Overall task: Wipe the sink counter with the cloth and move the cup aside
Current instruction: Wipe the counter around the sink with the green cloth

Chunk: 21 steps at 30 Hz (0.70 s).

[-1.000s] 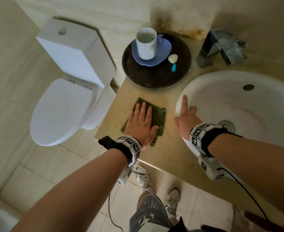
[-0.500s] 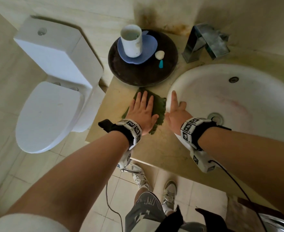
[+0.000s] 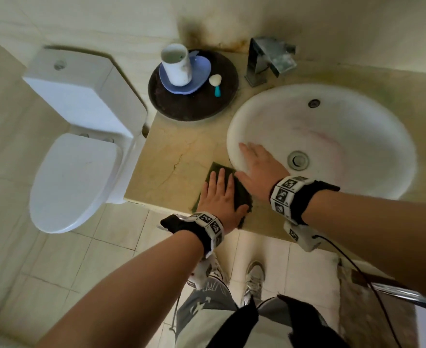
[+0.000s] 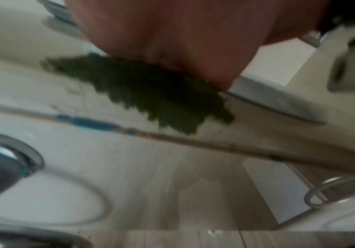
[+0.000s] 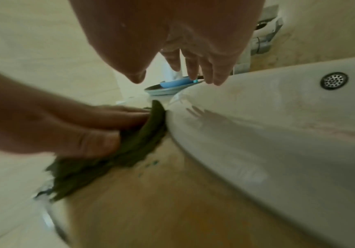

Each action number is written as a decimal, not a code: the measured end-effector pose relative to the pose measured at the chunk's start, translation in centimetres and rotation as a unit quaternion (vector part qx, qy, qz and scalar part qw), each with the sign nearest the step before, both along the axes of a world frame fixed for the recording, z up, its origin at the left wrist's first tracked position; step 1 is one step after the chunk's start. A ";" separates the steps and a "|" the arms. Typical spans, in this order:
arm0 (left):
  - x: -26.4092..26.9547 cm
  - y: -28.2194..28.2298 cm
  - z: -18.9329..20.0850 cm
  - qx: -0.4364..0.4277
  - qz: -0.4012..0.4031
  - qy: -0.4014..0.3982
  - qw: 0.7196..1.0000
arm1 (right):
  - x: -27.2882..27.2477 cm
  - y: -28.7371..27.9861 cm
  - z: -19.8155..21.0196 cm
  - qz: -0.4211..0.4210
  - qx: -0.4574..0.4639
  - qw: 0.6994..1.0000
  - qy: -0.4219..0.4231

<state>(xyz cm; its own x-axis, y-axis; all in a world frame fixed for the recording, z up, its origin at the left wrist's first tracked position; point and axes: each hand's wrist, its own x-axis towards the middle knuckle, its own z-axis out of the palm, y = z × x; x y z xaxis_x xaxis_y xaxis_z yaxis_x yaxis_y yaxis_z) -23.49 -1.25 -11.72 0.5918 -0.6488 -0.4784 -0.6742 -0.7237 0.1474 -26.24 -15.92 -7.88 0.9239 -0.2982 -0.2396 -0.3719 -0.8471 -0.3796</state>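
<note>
A dark green cloth (image 3: 239, 194) lies flat on the beige sink counter (image 3: 176, 159) near its front edge, right beside the basin. My left hand (image 3: 218, 194) presses on it with straight fingers; the cloth (image 4: 142, 94) shows under the palm in the left wrist view and again as the cloth (image 5: 125, 151) in the right wrist view. My right hand (image 3: 259, 167) rests flat on the white basin's (image 3: 357, 126) left rim, fingers straight, holding nothing. A white cup (image 3: 176, 65) stands upright on a blue saucer (image 3: 199, 74) on a round dark tray (image 3: 194, 104) at the back of the counter.
A small white and teal brush (image 3: 216, 84) lies on the tray. A metal tap (image 3: 267, 59) stands behind the basin against the wall. A white toilet (image 3: 76, 146) sits close to the counter's left end. My feet are on the tiled floor below.
My left hand has dragged the cloth toward the counter's front edge, away from the tray. The right hand has slid along the basin rim, further over the bowl.
</note>
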 end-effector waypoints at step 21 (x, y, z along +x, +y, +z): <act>6.8 5.7 0.3 -0.021 -0.171 -0.002 0.985 | -2.6 11.2 -5.3 -0.048 -0.066 0.995 0.056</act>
